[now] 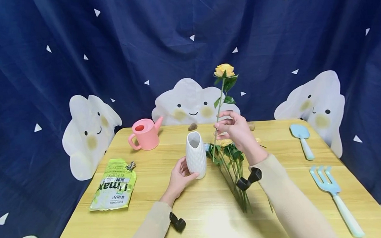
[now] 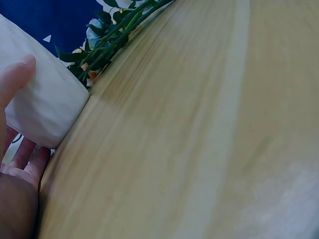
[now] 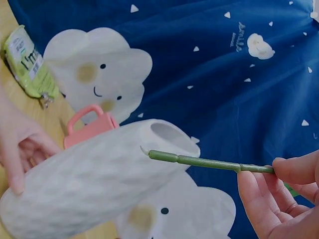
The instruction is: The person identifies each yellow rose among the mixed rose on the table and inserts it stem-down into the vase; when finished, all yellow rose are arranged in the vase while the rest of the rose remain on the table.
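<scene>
A white textured vase (image 1: 196,159) stands upright near the middle of the table. My left hand (image 1: 180,179) holds it low down, thumb on the near side and fingers round the left; the left wrist view shows the thumb on the vase (image 2: 47,94). To the right of the vase and above the table, my right hand (image 1: 233,129) pinches the green stem of a yellow rose (image 1: 224,70), its bloom up. In the right wrist view the cut end of the stem (image 3: 199,162) overlaps the vase near its mouth. More long-stemmed flowers (image 1: 234,159) lie beneath the right hand.
At the back left stands a pink watering can (image 1: 147,134), with a green and white bag (image 1: 114,188) closed by a clip nearer me. A blue shovel (image 1: 301,136) and a blue rake (image 1: 333,194) lie along the right. A brown stone (image 1: 192,126) sits behind the vase.
</scene>
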Motion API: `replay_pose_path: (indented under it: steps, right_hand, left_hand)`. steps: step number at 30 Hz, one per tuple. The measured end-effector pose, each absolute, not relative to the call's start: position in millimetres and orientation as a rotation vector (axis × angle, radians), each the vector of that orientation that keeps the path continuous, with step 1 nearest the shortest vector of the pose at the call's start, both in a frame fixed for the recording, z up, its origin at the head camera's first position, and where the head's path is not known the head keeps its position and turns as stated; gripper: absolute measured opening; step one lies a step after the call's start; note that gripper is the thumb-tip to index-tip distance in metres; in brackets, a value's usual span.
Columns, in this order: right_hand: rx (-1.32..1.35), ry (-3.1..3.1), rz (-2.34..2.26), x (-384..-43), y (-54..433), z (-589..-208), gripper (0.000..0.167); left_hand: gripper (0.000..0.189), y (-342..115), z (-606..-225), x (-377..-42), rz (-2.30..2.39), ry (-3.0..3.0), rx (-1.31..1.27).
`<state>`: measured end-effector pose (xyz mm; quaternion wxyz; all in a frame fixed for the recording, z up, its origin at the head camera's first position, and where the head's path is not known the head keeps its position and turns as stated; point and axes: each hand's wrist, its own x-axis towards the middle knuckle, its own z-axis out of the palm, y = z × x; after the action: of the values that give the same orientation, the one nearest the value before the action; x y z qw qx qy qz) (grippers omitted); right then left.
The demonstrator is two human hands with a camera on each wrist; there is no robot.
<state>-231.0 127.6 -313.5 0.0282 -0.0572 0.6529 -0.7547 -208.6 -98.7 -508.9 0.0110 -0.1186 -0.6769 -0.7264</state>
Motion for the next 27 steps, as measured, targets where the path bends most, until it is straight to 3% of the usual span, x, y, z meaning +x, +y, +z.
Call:
replay_pose_path:
  steps: [17,27]
  right_hand:
    - [-0.277,2.152,-2.322,-261,75,-282,0.030]
    - [-0.337,2.227,-2.240,-268,62,-291,0.031]
  left_hand:
    - [0.077,-100,-532,-219,-2.245,-2.104,-0.383]
    - [0.074,-99,-511,-208,-2.266,-2.109,-0.399]
